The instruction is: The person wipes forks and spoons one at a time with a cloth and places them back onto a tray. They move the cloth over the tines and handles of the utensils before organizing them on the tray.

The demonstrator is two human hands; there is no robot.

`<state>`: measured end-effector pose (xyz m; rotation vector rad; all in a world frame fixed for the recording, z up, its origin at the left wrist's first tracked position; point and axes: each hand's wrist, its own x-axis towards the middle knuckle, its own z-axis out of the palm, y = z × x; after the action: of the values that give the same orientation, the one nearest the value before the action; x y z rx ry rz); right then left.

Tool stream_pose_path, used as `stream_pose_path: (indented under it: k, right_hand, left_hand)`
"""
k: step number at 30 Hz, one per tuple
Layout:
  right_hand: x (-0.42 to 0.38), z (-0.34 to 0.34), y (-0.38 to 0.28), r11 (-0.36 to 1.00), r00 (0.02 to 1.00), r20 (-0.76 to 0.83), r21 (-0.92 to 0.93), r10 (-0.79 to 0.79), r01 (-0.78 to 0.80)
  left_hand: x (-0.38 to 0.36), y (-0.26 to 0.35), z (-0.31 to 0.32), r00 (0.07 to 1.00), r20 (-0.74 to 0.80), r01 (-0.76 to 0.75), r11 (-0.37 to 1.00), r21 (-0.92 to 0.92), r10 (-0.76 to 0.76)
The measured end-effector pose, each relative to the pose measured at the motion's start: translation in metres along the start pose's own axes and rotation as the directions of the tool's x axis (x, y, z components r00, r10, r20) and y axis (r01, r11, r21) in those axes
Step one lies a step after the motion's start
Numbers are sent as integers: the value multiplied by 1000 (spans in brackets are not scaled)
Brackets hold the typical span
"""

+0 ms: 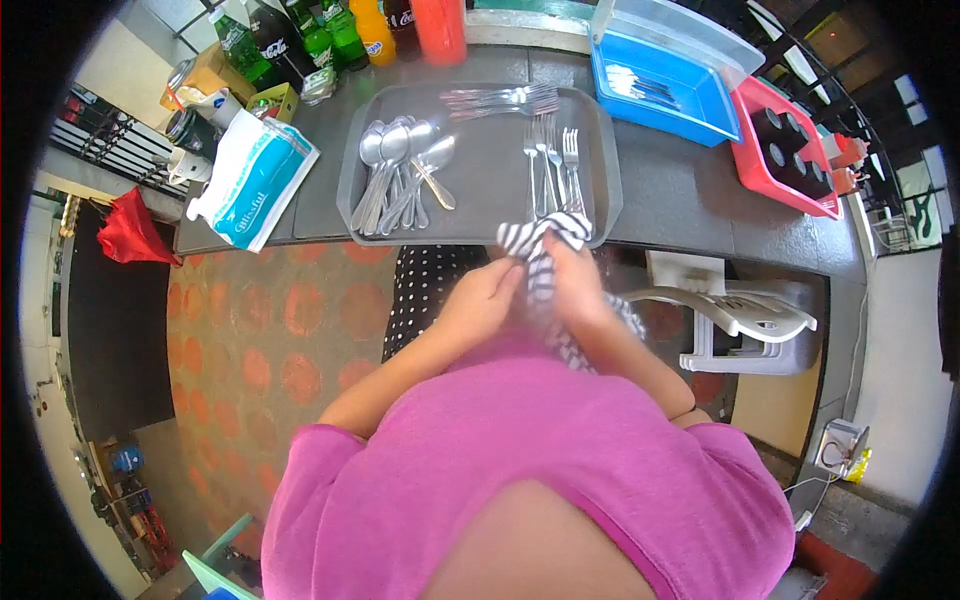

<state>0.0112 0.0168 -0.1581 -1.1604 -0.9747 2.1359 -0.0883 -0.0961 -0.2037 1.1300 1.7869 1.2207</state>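
Single head-worn view, forward and down, near left hand (486, 298) and right hand (577, 285), edges perhaps fisheye-warped.

Along the far left of the grey tiled surface (685, 185), green bottles (238, 50), a dark Coca-Cola bottle (280, 42), an orange bottle (373, 32) and a red cylindrical container (441, 30) stand in a row, with a white-and-turquoise package (262, 188) nearer the front edge. At right, a pink basket (785, 194) contains dark objects. Below: white plastic chair (752, 318), right; red fabric (137, 225), left; floor (255, 370) with reddish motifs.
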Motion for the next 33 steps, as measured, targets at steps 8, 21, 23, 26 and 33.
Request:
stream_pose_path:
  k: [8, 21, 23, 26, 33]
  right_hand:
    - [26, -28, -13, 968, 998, 12, 243, -64, 59]
    - [40, -30, -37, 954, 980, 113, 270, -164, 129]
    - [37, -26, -40, 947, 972, 142, 287, -190, 143]
    - [38, -33, -33, 944, 975, 137, 304, -177, 129]
    - [24, -34, -20, 955, 988, 149, 295, -35, -11]
  left_hand:
    - [-46, 6, -37, 902, 369, -266, 961, 70, 223]
    - [31, -102, -74, 949, 248, -316, 615, 722, 197]
    - [36, -123, -76, 883, 280, -465, 610, 642, 377]
    - [14, -95, -48, 908, 415, -308, 771, 558, 62]
    - [7, -53, -3, 805, 593, -59, 993, 101, -13]
